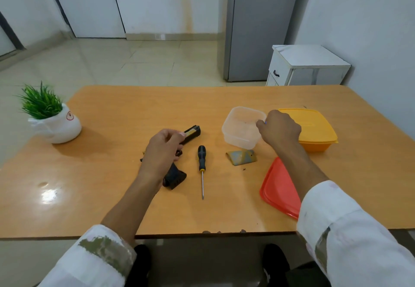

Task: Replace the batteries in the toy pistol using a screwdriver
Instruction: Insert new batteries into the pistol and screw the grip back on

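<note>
Orange laminate covers the table point(125, 111) where a person works with sleeves pushed back. The left hand point(165, 149) curls over the middle of the black toy pistol point(192, 132), thumb and fingers closed on its body. The toy lies near the table's centre, barrel toward the far edge and grip toward the near edge. Just to its right lies a black-and-yellow screwdriver point(201, 156), untouched, tip toward the near edge. The right hand point(280, 128) is at the rim of a clear plastic container point(238, 127), back to the camera and fingers curled inward. A blue speck shows at the fingertips, but what they hold cannot be told. A grey plate point(241, 157) lies just before the container. A yellow lidded box point(314, 127) sits toward the right edge, a red lid point(278, 190) nearer the near edge, and a potted plant point(51, 118) at the far-left corner.
</note>
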